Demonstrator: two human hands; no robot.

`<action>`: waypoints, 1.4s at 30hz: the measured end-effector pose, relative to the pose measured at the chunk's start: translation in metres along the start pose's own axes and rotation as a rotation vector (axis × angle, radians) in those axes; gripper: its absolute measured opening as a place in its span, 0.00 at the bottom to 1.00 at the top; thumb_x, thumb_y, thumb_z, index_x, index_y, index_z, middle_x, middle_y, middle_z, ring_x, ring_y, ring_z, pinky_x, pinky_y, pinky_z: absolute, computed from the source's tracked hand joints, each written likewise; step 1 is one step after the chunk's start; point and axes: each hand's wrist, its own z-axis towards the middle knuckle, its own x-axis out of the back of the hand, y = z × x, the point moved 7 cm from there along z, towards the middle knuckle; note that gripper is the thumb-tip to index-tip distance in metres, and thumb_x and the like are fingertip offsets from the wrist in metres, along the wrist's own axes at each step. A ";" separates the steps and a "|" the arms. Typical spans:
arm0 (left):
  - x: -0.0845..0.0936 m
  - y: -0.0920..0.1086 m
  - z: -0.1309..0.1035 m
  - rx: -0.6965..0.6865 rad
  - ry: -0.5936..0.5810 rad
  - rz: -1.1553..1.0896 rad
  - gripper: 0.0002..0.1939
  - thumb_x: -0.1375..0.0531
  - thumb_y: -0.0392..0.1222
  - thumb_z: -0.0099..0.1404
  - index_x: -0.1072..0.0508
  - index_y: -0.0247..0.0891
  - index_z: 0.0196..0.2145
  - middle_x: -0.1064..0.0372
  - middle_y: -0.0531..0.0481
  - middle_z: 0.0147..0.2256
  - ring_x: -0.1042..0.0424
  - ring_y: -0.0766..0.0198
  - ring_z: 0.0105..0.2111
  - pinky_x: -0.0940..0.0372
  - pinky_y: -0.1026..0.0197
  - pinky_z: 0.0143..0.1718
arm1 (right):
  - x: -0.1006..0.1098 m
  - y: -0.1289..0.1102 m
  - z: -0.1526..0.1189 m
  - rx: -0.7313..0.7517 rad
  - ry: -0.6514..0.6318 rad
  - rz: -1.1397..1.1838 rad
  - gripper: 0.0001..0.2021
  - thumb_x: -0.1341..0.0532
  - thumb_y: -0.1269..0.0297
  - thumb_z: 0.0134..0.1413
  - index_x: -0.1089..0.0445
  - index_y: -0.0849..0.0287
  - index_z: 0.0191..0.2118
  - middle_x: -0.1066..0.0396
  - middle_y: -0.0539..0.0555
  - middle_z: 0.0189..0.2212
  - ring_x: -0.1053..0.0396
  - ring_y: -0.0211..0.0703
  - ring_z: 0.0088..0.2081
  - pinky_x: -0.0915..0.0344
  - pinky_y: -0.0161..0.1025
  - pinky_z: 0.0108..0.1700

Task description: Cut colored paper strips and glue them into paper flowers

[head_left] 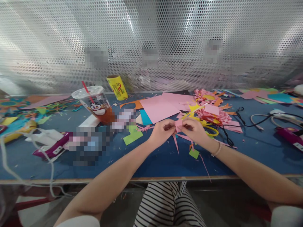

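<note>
Between my two hands is a small piece of pink paper, held up just above the blue table. My left hand pinches its left edge between thumb and fingers. On the other side, the fingers of my right hand are closed on the same piece. Pink paper strips lie below my hands. Yellow-handled scissors rest beside my right hand, partly hidden by it. Behind my hands lies a large pink paper sheet.
A plastic drink cup with a red straw stands left, near a yellow can. Purple glue guns with cables lie at both sides. Pink paper flowers and green scraps are scattered about. A perforated metal panel closes off the back.
</note>
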 end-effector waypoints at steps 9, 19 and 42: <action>0.004 -0.002 0.000 -0.023 0.082 0.283 0.10 0.41 0.46 0.55 0.30 0.35 0.29 0.31 0.51 0.25 0.31 0.67 0.26 0.35 0.67 0.26 | -0.004 0.006 -0.001 -0.008 -0.005 -0.038 0.08 0.41 0.69 0.48 0.40 0.59 0.22 0.38 0.49 0.23 0.40 0.36 0.26 0.43 0.35 0.27; 0.003 -0.001 -0.001 -0.027 0.069 0.373 0.05 0.44 0.38 0.56 0.30 0.35 0.26 0.33 0.54 0.22 0.34 0.70 0.24 0.38 0.68 0.26 | -0.009 0.012 -0.002 -0.116 -0.068 0.301 0.09 0.40 0.61 0.50 0.38 0.57 0.37 0.39 0.52 0.34 0.38 0.38 0.34 0.37 0.37 0.33; -0.005 0.010 -0.004 -0.113 0.053 0.474 0.06 0.45 0.34 0.56 0.29 0.37 0.24 0.32 0.53 0.23 0.32 0.68 0.26 0.39 0.68 0.27 | -0.017 0.001 -0.002 -0.219 -0.080 0.557 0.05 0.43 0.65 0.51 0.41 0.57 0.29 0.44 0.48 0.28 0.44 0.35 0.29 0.42 0.34 0.30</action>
